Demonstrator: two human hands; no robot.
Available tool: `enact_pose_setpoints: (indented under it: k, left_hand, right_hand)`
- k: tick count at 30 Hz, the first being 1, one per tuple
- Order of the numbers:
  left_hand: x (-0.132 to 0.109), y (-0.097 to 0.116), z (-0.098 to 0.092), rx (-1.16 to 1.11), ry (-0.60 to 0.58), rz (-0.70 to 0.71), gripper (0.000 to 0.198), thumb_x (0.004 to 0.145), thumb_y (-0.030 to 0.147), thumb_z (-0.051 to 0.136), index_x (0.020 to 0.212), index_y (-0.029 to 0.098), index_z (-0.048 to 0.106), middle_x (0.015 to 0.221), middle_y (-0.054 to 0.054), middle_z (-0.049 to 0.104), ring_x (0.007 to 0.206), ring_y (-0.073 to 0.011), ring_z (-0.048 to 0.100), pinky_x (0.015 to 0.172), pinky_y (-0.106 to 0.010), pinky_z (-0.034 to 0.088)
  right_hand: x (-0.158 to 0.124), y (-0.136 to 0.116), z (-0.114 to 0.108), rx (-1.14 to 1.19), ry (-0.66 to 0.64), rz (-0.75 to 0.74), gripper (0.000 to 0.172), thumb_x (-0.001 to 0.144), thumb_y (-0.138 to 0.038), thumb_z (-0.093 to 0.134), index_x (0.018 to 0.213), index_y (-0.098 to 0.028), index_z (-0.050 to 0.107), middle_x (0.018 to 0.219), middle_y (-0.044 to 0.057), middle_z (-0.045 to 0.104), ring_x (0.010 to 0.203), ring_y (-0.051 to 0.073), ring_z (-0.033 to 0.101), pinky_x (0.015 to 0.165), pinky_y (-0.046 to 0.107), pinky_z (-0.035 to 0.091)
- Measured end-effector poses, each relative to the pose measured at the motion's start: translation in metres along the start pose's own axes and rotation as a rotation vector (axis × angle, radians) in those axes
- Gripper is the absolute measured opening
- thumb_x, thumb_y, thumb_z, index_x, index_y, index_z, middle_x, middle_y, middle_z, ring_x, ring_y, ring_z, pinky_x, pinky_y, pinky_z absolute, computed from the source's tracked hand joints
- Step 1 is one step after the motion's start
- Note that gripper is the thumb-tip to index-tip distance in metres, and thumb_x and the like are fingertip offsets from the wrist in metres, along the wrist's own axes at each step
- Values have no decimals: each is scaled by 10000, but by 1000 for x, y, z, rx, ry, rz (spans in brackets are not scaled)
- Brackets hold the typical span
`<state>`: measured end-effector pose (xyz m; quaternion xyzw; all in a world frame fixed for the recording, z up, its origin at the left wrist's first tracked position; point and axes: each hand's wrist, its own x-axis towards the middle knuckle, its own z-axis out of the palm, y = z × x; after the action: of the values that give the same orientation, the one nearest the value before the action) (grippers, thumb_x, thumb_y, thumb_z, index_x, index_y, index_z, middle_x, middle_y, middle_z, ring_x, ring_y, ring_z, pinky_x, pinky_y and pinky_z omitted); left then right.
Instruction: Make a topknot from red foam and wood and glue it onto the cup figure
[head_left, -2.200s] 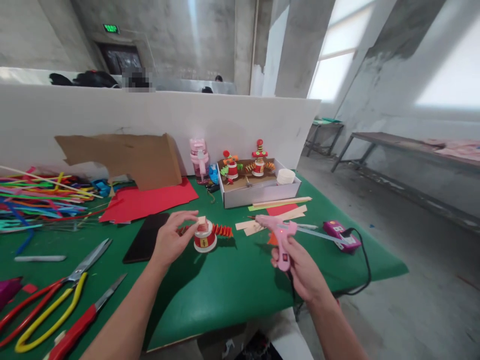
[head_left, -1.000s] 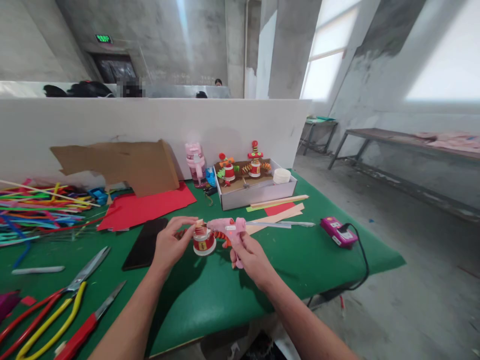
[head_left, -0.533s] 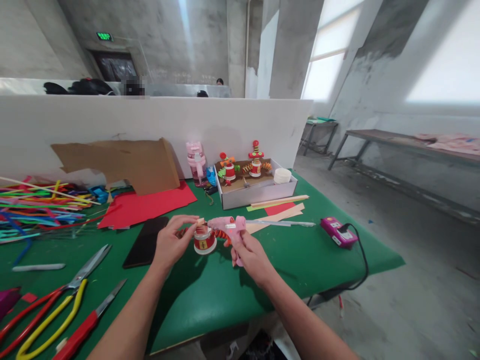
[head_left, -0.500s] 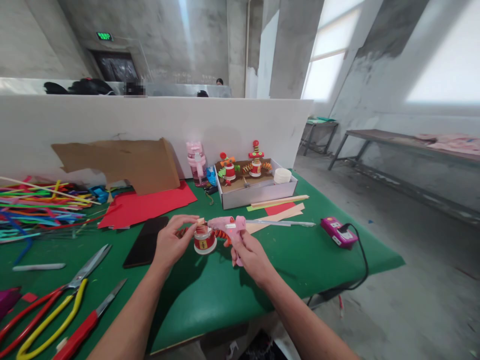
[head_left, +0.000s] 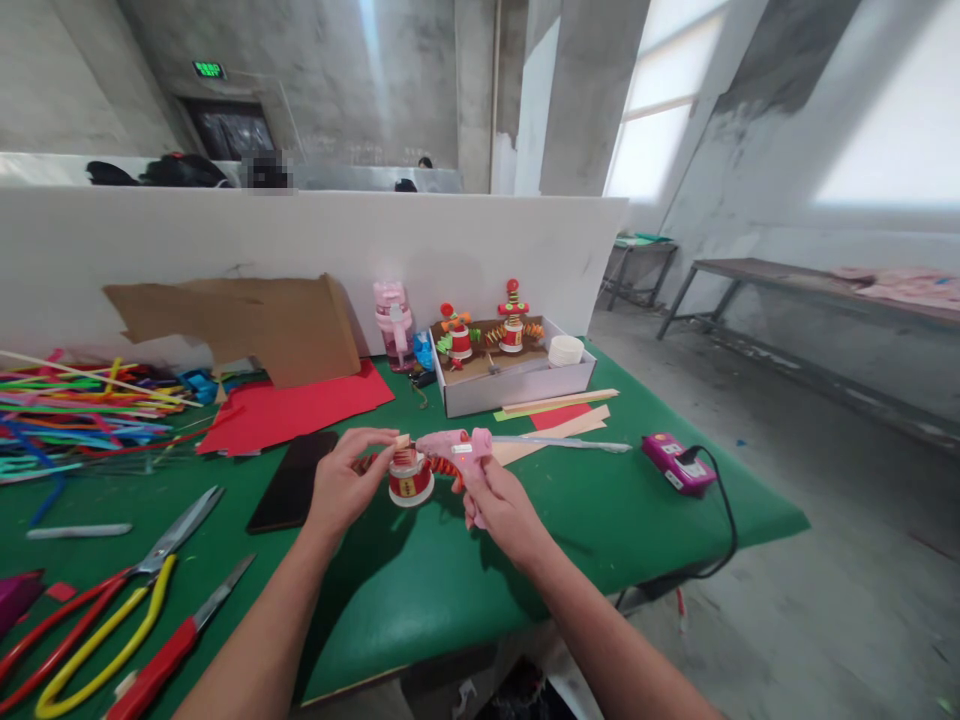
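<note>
My left hand (head_left: pixel 346 488) is closed, its thumb and fingers pinching a folded paper strip (head_left: pixel 405 456) on top of a small red paper cup figure (head_left: pixel 410 487). The cup has a white rim at the bottom and a gold label; orange-red pleated paper arms stick out at its sides. In my right hand (head_left: pixel 507 510) is a pink hot glue gun (head_left: pixel 448 444), held by its handle. Its nozzle points left and meets the folded strip near my left fingertips; whether it touches is too small to tell. A clear glue stick (head_left: pixel 559 443) extends from the gun's back.
Behind my hands, a grey-white box (head_left: pixel 517 388) holds two similar figures. A black phone (head_left: pixel 289 485), scissors (head_left: pixel 161 550) and a red-handled knife (head_left: pixel 180 640) lie left. Colourful pipe cleaners (head_left: pixel 67 410) are heaped far left. A purple power unit (head_left: pixel 675 463) with a cable sits right.
</note>
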<state>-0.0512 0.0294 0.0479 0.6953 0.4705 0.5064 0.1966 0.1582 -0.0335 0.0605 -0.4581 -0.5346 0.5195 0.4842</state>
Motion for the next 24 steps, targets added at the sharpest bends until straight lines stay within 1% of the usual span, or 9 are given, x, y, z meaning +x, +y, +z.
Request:
enact_pose_setpoints:
  k: [8, 14, 19, 24]
  left_hand:
    - [1, -1, 1, 8, 5, 29, 239, 833, 458, 646, 842, 233, 725, 976, -74, 745, 951, -226, 688, 863, -376, 545]
    - [1, 0, 1, 12, 6, 24, 265, 830, 488, 642, 833, 235, 722, 975, -73, 748, 945, -223, 689, 857, -370, 550]
    - [1, 2, 1, 7, 10, 19, 278, 827, 502, 643, 830, 235, 722, 972, -75, 750, 944, -228, 691, 844, -368, 559]
    - [1, 2, 0, 10, 7, 22, 273, 826, 500, 644, 828, 238, 722, 972, -73, 752, 946, -231, 692, 855, -375, 556]
  right_hand:
    - [1, 0, -1, 5, -3, -2, 320, 850, -511, 537, 906, -198, 505, 715, -19, 543, 483, 77, 438, 449, 217, 437]
    - [0, -2, 0, 11, 0, 11, 325, 840, -515, 538, 886, -195, 498, 686, -29, 520, 485, 76, 438, 444, 208, 433]
    - [0, -3, 0, 14, 9, 18, 315, 842, -510, 539, 876, -199, 499, 699, -25, 526, 486, 75, 436, 451, 212, 435]
    - [-1, -2, -1, 10, 3, 16, 313, 847, -506, 544, 909, -201, 513, 721, -20, 542, 490, 78, 441, 457, 218, 444]
